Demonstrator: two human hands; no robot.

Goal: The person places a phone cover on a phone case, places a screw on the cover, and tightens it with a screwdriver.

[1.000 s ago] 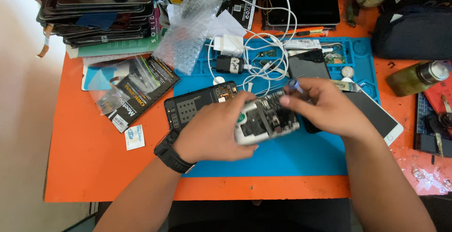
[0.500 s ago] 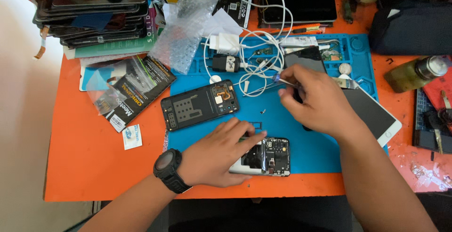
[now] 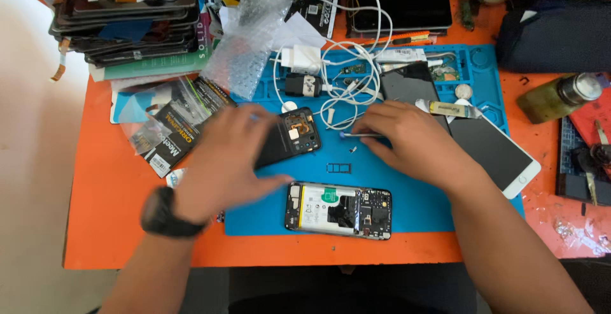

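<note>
An opened phone (image 3: pixel 337 209), battery and boards exposed, lies flat on the blue mat (image 3: pixel 420 212) near the table's front edge, with no hand on it. My left hand (image 3: pixel 226 158), blurred and with a black watch on its wrist, hovers with spread fingers over the left part of a black phone back cover (image 3: pixel 296 135). My right hand (image 3: pixel 414 139) rests on the mat and pinches a thin metal tool (image 3: pixel 356 135) with a blue tip pointing left. A small card tray (image 3: pixel 338 168) lies between the cover and the opened phone.
Stacked phone screens (image 3: pixel 121 14) fill the back left, with bubble wrap (image 3: pixel 248 40) and printed packets (image 3: pixel 172 129) beside them. A white charger with cables (image 3: pixel 331 72) crosses the mat's back. A white phone (image 3: pixel 496 151), a bottle (image 3: pixel 560 97) and a dark bag (image 3: pixel 554 34) stand right.
Both hands held the opened phone a second ago. The left hand laid it on the mat, then moved up-left over the black cover. The right hand kept the tool.
</note>
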